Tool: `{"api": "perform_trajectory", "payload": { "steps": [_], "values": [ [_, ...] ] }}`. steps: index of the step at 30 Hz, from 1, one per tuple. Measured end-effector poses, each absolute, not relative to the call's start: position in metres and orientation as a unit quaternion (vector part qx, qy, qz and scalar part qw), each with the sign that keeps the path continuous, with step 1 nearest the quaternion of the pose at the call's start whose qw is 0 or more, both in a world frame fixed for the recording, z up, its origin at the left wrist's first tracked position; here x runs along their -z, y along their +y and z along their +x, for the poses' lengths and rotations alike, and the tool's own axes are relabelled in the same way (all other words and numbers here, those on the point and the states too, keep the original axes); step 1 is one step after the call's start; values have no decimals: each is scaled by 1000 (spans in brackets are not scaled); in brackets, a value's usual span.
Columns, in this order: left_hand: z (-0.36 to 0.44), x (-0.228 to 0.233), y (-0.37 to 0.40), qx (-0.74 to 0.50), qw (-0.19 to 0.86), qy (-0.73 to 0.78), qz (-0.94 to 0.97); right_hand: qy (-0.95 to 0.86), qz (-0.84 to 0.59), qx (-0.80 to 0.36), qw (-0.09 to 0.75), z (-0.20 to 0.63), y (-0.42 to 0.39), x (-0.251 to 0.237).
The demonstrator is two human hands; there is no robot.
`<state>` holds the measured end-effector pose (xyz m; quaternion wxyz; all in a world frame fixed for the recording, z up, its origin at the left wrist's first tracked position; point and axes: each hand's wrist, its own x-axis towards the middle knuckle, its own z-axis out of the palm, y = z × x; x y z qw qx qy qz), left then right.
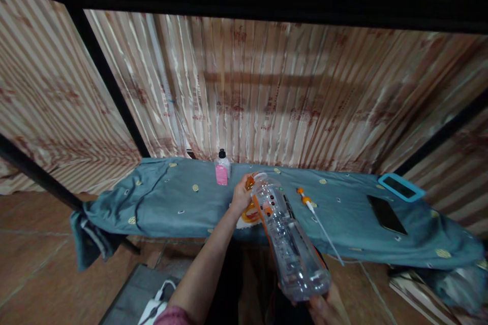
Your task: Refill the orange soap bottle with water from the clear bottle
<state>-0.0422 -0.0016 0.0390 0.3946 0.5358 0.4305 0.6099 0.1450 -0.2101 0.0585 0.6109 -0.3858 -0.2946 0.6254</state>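
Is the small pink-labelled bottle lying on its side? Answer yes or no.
No, the small pink-labelled bottle stands upright on the blue cloth, its black cap pointing up.

No lettering is legible, even on the small bottle's point(222, 167) pink label.

My left arm stretches forward, left hand point(241, 196) curled in a grip. My right hand point(324, 304) sits low, fingers cupped upward.
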Motion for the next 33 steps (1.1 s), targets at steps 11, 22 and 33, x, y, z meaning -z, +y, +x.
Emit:
{"api": "perform_trajectory", "payload": {
  "steps": [11, 22, 33],
  "values": [
    [-39, -38, 2, -603, 376, 468, 525, -306, -403, -628, 592, 155, -209, -52],
    [-38, -38, 1, -595, 361, 454, 556, -312, -415, -615, 593, 154, -211, -60],
    [-37, -38, 4, -604, 372, 468, 527, -316, -418, -600, 604, 150, -211, -54]
  ]
}}
